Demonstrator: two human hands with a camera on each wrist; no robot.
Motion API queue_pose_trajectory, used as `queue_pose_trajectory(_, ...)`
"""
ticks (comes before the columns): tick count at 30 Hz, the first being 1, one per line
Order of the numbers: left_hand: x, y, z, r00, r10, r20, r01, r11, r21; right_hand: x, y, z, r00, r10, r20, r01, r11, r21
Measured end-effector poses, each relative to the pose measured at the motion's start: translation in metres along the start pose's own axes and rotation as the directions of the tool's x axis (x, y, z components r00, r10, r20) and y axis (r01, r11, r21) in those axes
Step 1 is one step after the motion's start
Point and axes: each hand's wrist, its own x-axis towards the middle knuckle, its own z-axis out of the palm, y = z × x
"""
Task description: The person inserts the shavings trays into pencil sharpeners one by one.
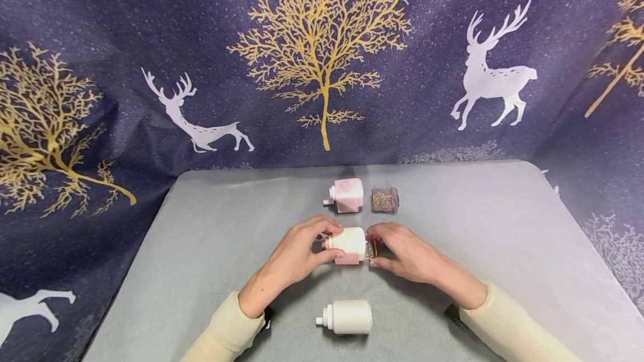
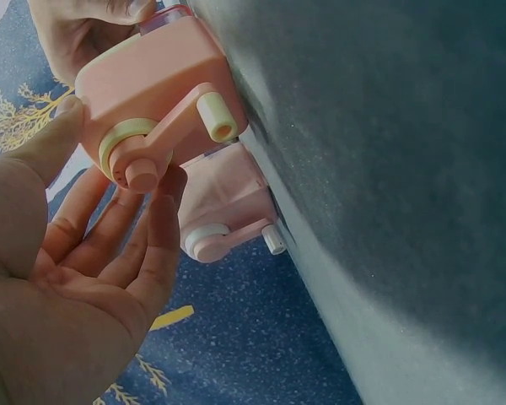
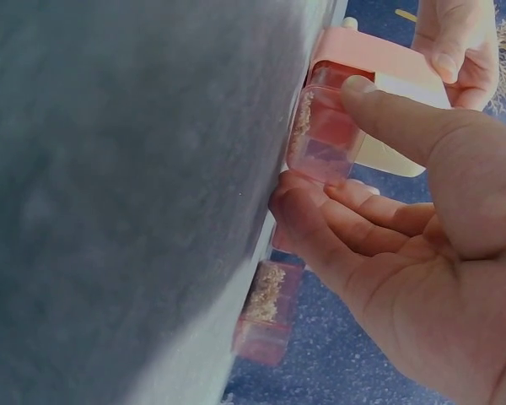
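A crank pencil sharpener [image 1: 350, 239] in pink and cream lies mid-table, its crank [image 2: 181, 118] facing left. My left hand [image 1: 301, 249] grips the sharpener's body from the crank side, thumb on one edge and fingers round the other. At the opposite end, my right hand [image 1: 410, 251] pinches a see-through pinkish shavings drawer [image 3: 325, 139] between thumb and fingers. Part of this drawer sticks out of the sharpener body, and pale shavings show along one side of it.
Farther back sits a pink sharpener [image 1: 349, 194], with a separate see-through drawer [image 1: 384, 200] of shavings to its right. Nearer me is a white sharpener [image 1: 351, 317], its crank also to the left. A dark cloth with deer and trees [image 1: 322, 71] hangs behind the grey table [image 1: 201, 272].
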Motion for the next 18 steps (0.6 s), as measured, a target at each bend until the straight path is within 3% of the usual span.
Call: queue_pose_trajectory(18,0.0002,0.0004,0.0003,1.0,-0.005,0.002,0.005,1.0,-0.001,0.0018,0.0008,0.0013,1.0,-0.005,0.003,0.005,1.0,0.011)
